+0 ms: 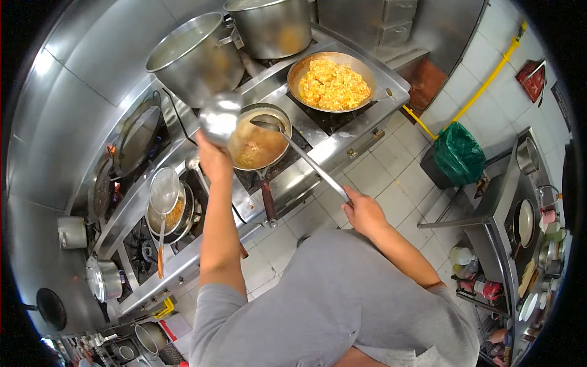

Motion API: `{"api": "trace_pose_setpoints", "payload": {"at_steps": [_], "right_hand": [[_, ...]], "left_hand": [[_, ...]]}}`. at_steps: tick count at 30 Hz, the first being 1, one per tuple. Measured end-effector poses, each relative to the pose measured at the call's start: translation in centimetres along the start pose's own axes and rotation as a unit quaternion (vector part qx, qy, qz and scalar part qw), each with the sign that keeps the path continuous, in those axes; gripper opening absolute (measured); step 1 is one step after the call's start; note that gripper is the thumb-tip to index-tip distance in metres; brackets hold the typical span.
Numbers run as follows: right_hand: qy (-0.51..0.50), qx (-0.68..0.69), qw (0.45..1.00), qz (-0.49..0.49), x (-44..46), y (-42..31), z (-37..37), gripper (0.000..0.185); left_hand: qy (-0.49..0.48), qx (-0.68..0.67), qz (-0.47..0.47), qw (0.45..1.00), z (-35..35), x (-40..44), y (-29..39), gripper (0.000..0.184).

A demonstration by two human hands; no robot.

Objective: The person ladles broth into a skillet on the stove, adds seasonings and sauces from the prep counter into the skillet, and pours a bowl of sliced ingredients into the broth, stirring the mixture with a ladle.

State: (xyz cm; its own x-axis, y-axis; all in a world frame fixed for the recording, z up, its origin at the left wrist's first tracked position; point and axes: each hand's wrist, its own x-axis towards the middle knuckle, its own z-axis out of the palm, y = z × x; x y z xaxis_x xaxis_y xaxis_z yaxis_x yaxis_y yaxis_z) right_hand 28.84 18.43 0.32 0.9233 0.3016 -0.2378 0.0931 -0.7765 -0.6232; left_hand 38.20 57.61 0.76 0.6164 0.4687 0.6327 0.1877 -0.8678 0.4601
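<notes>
My left hand is closed around the edge of a shiny metal bowl, tipped beside and over a frying pan. What the bowl contains cannot be seen. Brownish liquid with pale pieces fills the pan, which sits on the stove with its dark handle pointing towards me. In my right hand is the end of a long-handled ladle; its head rests in the pan's far side. Behind, to the right, a wide pan holds a yellow-orange crumbly mixture.
Two large pots stand along the back of the stove. On the left, a strainer lies over another pan, near lit burners. A green-lined bin and a metal shelf unit stand at right.
</notes>
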Motion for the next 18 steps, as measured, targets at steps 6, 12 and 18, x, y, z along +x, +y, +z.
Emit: {"api": "trace_pose_setpoints", "payload": {"at_steps": [6,12,18], "right_hand": [[0.040,-0.058,0.996,-0.047,-0.2,1.9,0.6,0.048],[0.023,-0.043,0.998,-0.029,-0.4,1.0,0.2,0.050],[0.044,-0.031,0.997,-0.055,-0.1,2.2,1.4,0.051]], "left_hand": [[-0.100,0.056,-0.064,0.991,0.3,-1.1,-0.5,0.068],[-0.185,0.090,-0.064,0.977,1.8,-3.4,-3.1,0.063],[-0.013,-0.387,-0.325,0.863,2.4,-4.5,-8.0,0.045]]}}
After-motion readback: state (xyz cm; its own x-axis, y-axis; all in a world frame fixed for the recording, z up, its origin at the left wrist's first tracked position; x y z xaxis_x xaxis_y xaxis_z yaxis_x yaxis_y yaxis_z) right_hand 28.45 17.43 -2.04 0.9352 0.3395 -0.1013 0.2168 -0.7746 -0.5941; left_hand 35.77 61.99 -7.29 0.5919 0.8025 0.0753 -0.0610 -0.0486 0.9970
